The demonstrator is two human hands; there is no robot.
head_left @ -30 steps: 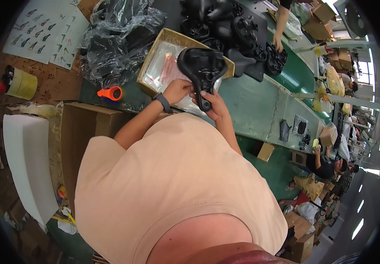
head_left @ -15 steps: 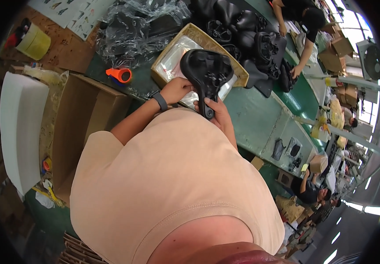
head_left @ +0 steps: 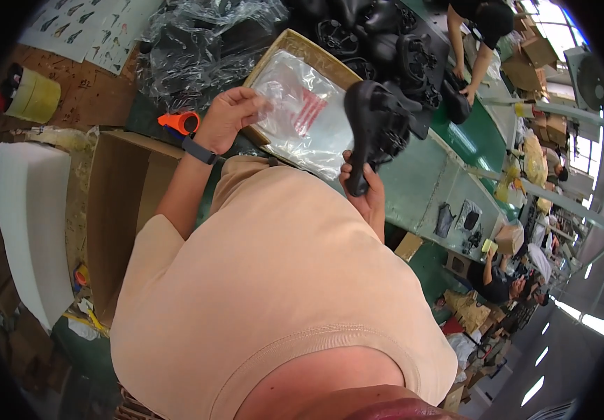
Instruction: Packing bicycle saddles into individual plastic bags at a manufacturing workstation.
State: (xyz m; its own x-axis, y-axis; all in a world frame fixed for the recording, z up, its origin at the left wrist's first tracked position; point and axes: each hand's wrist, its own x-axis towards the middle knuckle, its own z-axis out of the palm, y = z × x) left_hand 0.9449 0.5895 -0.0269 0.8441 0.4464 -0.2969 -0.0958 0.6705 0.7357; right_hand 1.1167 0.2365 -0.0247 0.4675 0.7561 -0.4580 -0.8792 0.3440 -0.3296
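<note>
My right hand (head_left: 366, 190) grips a black bicycle saddle (head_left: 363, 126) by its narrow nose, its underside turned partly to the right. Between the thumb and fingers of my left hand (head_left: 228, 115), a clear plastic bag (head_left: 279, 98) is pinched by its edge. That bag is lifted at the left side of a shallow cardboard box (head_left: 321, 54). Inside the box lies a stack of flat clear bags (head_left: 323, 150), with red print showing on one.
Black saddles (head_left: 421, 59) pile up behind the box. Plastic-wrapped goods (head_left: 197, 56) and an orange tape dispenser (head_left: 188, 122) lie to the left. An open carton (head_left: 123, 182) and white foam sheets (head_left: 32, 224) stand nearer. Across the bench a co-worker (head_left: 484, 28) handles a saddle.
My right hand has carried the saddle right, off the box. My left hand has left the saddle and moved left, now pinching a clear bag. The co-worker's hands have shifted.
</note>
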